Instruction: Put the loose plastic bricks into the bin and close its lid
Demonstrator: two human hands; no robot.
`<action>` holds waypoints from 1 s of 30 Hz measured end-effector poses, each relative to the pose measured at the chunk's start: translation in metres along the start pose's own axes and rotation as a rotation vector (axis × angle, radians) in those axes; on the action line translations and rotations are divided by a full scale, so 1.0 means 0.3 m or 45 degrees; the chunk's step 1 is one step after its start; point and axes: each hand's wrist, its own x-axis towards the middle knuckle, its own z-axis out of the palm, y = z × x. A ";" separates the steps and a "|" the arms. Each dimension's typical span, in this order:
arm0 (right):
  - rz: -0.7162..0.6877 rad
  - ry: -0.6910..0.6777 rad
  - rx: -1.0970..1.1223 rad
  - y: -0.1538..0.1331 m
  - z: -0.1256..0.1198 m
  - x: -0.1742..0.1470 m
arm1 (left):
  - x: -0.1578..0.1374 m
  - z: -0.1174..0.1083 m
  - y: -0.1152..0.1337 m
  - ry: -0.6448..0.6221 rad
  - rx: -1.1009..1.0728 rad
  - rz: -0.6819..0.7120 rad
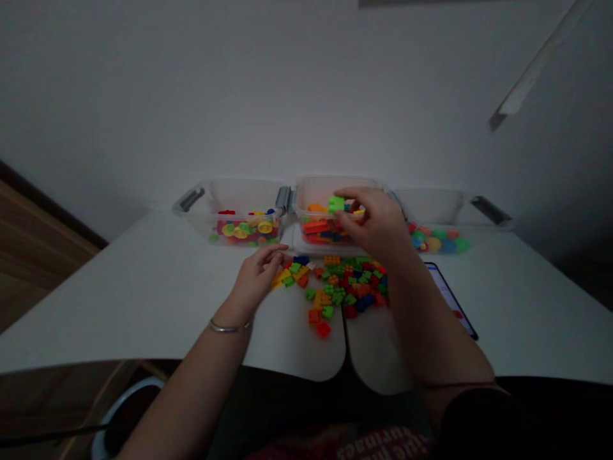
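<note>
Pinching lime-green toy brick (336, 204) thumb-to-fingers, right hand (380, 220) is hovering over middle clear bin (311, 179), brick leftmost. Left hand (255, 275) half-curling beside loose bricks (338, 296), front of bin; grip unclear.

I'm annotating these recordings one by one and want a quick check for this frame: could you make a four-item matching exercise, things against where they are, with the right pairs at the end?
1. Light-green brick
2. Silver-coloured bracelet
3. Phone
4. Loose bricks

A. Spread on the table, in front of the middle container
B. Around the left wrist
C. Lying on the table, in front of the right container
D. Pinched in the right hand

Pairs: 1-D, 2-B, 3-C, 4-A
</note>
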 end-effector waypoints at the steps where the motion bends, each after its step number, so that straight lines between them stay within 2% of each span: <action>1: 0.044 0.062 -0.020 0.019 -0.015 0.004 | 0.000 -0.001 0.000 0.001 0.019 0.005; 5: 0.221 0.259 -0.059 0.106 -0.046 0.009 | -0.001 -0.005 0.002 -0.005 0.104 0.027; 8: 0.353 0.305 -0.080 0.162 -0.045 0.006 | -0.001 -0.007 0.006 -0.018 0.156 0.045; 11: 0.473 0.218 -0.124 0.191 -0.039 0.002 | -0.002 -0.009 0.008 -0.033 0.189 0.060; 15: 0.581 0.033 -0.318 0.189 -0.040 -0.004 | -0.005 -0.010 0.007 -0.043 0.233 0.069; 20: 0.598 -0.110 -0.623 0.165 -0.040 -0.005 | -0.005 -0.013 0.008 -0.035 0.335 0.080; 24: 0.620 -0.230 -0.757 0.157 -0.034 -0.004 | 0.008 -0.019 -0.003 -0.011 0.583 0.175; 27: 0.630 -0.260 -0.762 0.159 -0.033 -0.005 | 0.021 -0.022 -0.018 -0.057 0.764 0.255; 30: 0.604 -0.208 -0.718 0.157 -0.035 -0.007 | 0.030 -0.023 -0.026 -0.116 0.864 0.285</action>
